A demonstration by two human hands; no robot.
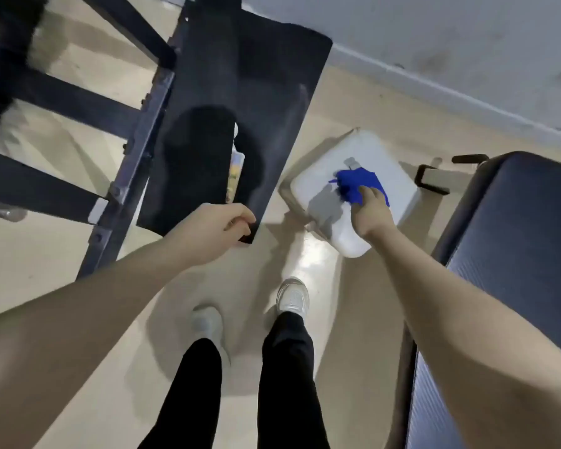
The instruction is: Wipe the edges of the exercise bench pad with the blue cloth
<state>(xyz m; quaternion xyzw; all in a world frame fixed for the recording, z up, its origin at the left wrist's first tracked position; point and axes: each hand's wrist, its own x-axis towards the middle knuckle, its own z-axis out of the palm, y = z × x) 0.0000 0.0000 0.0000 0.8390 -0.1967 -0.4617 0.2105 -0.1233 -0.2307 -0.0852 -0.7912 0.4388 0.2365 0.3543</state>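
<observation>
A black bench pad [227, 124] slopes away from me at centre left, fixed to a dark steel frame [133, 163]. My left hand [214, 231] pinches the pad's near corner, thumb on top and fingers curled under the edge. My right hand [374, 210] is closed on a bunched blue cloth [357, 183], held above a white plastic jug [353, 189] that lies on the floor. The cloth is apart from the black pad, to its right. A second, dark blue padded bench [515, 254] stands at the far right.
A spray bottle [235, 170] shows beside the black pad's shadowed middle. My two feet in white shoes [292, 296] stand on the beige floor between the benches. A grey wall with a baseboard [434, 82] runs behind. A black bracket [429, 179] sits by the blue bench.
</observation>
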